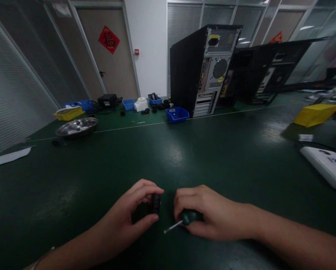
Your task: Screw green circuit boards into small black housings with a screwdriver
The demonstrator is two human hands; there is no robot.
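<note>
My left hand [131, 213] is closed on a small black part [155, 203], pinched upright between the thumb and fingers. The part is dark, and its exact kind does not show. In my right hand [210, 213] is a screwdriver [189, 217] with a dark green handle. Its thin metal shaft points left and toward me, with the tip just below my left thumb and apart from the black part. Most of the handle is hidden in my palm. Both hands are low over the dark green table [128, 161].
Across the table stands a black computer tower [187, 67], with a blue bin [177, 114] in front. A metal bowl [77, 127] and a yellow tray [68, 113] sit at the back left. On the right are a yellow bin [315, 114] and a white device [327, 165].
</note>
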